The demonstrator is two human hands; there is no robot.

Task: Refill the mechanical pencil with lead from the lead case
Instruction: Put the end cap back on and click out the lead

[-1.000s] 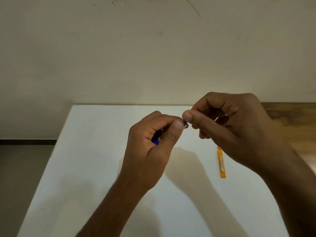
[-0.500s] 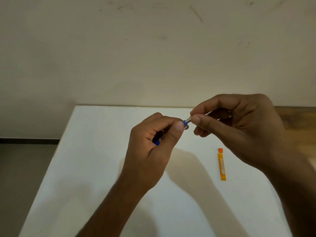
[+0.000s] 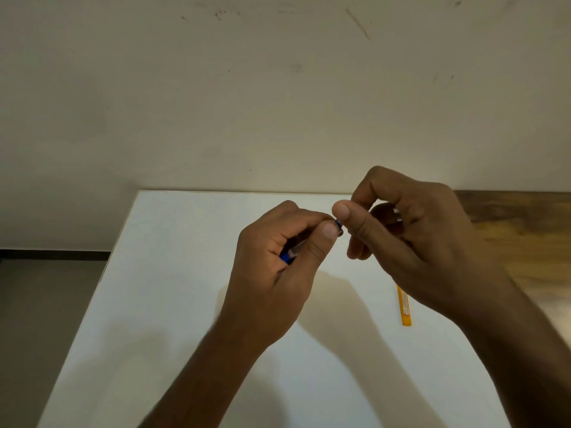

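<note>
Your left hand (image 3: pixel 272 267) grips the slim blue-and-clear plastic mechanical pencil (image 3: pixel 290 254) steady while your right hand (image 3: pixel 411 242) pinches its far end, probably working the cap.

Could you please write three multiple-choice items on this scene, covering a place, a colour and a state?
1. Where is the lead case?
A. on the table, near the right hand
B. in the left hand
C. on the floor

2. What colour is the lead case?
A. green
B. orange
C. white

3. What is the left hand doing?
A. lying flat
B. gripping the pencil
C. holding the case

Answers: 1 A, it lies flat on the white top beside the right wrist; 2 B, its body is orange; 3 B, fingers close around the blue barrel.
</note>
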